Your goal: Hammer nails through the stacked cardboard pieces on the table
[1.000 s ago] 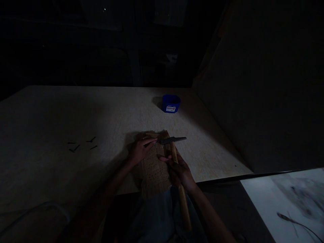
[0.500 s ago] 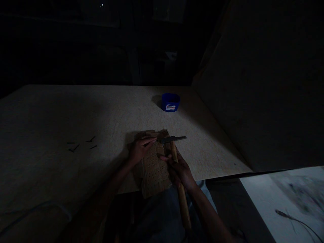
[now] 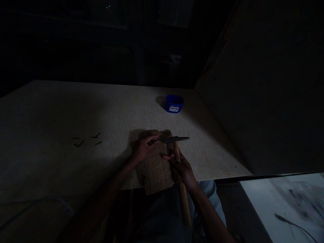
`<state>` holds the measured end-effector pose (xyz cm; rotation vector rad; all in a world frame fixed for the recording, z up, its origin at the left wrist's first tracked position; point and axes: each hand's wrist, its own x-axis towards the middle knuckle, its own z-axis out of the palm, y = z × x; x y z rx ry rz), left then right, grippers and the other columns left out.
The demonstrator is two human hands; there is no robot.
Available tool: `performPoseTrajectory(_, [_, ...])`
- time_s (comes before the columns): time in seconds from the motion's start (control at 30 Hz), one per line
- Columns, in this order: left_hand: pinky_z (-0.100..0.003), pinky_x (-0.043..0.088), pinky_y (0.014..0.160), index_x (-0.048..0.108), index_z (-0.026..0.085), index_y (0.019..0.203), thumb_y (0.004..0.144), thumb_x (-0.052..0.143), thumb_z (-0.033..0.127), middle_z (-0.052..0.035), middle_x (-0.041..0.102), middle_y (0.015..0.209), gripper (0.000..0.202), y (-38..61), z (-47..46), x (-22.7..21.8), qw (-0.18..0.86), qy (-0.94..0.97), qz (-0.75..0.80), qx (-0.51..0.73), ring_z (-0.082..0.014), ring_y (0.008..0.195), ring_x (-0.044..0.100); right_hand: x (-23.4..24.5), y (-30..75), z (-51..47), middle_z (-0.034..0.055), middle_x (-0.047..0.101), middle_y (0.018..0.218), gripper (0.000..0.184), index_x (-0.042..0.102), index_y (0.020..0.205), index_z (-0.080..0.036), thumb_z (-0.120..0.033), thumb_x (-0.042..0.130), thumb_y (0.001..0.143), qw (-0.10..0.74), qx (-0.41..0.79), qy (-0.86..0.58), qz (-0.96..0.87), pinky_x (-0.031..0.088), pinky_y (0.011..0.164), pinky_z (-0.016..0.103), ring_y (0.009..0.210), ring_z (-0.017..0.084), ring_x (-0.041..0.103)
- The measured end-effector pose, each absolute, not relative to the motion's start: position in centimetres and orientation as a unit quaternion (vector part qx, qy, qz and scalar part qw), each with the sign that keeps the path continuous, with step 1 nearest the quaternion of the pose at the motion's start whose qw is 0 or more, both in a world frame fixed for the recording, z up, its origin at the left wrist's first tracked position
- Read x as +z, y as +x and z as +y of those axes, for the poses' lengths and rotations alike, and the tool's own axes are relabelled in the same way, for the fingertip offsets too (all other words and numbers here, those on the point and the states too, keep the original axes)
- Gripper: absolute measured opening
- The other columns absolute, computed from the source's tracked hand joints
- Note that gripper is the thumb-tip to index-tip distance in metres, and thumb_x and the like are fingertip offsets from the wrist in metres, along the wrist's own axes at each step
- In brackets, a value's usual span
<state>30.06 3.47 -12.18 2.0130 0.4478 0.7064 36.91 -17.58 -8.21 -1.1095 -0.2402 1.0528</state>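
Observation:
The scene is very dark. A brown perforated piece of board (image 3: 156,168) lies at the near edge of a pale table (image 3: 106,111). My right hand (image 3: 181,169) is wrapped round the wooden handle of a hammer (image 3: 177,152), whose dark metal head sits over the board's far end. My left hand (image 3: 144,148) rests on the board with fingers pinched together just left of the hammer head; what they pinch is too small and dark to name.
A blue tub (image 3: 174,103) with a label stands further back on the table. Several dark nails (image 3: 87,140) lie scattered to the left. A large panel (image 3: 260,101) leans at the right. A white sheet (image 3: 286,206) lies at bottom right.
Both hands, the hammer and the board stay almost still; the view has shifted slightly, and the hammer head sits a little closer over the left fingertips.

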Motion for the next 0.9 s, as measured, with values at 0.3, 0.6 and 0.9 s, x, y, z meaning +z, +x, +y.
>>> performPoseTrajectory(0.3, [-0.03, 0.062, 0.079, 0.073, 0.022, 0.11, 0.087, 0.066, 0.02, -0.0033, 0.078, 0.1, 0.024, 30.3, 3.3, -12.3, 0.451, 0.823, 0.193, 0.287, -0.0166, 0.087, 0.074, -8.0, 36.7, -17.5, 0.008, 0.077, 0.113, 0.035, 0.048, 0.103, -0.024, -0.044, 0.071, 0.085, 0.692, 0.441, -0.554, -0.139, 0.03, 0.024, 0.015, 0.026, 0.0, 0.038])
performPoseTrajectory(0.6, [-0.033, 0.06, 0.087, 0.071, 0.022, 0.113, 0.086, 0.067, 0.016, -0.0031, 0.077, 0.106, 0.027, 30.1, 3.0, -11.3, 0.434, 0.834, 0.212, 0.266, -0.0188, 0.094, 0.074, 0.0, 38.8, -18.6, 0.008, 0.076, 0.099, 0.042, 0.058, 0.111, -0.021, -0.059, 0.054, 0.094, 0.561, 0.372, -0.682, -0.285, 0.03, 0.023, 0.016, 0.029, 0.004, 0.042])
performPoseTrajectory(0.9, [-0.034, 0.059, 0.091, 0.071, 0.024, 0.112, 0.085, 0.066, 0.015, -0.003, 0.077, 0.108, 0.028, 30.4, 2.8, -11.4, 0.473, 0.812, 0.231, 0.252, -0.0214, 0.098, 0.073, 3.0, 39.7, -17.0, 0.0048, 0.071, 0.079, 0.038, 0.066, 0.095, -0.02, -0.054, 0.05, 0.098, 0.43, 0.361, -0.721, -0.406, 0.043, 0.041, 0.022, 0.05, 0.013, 0.058])
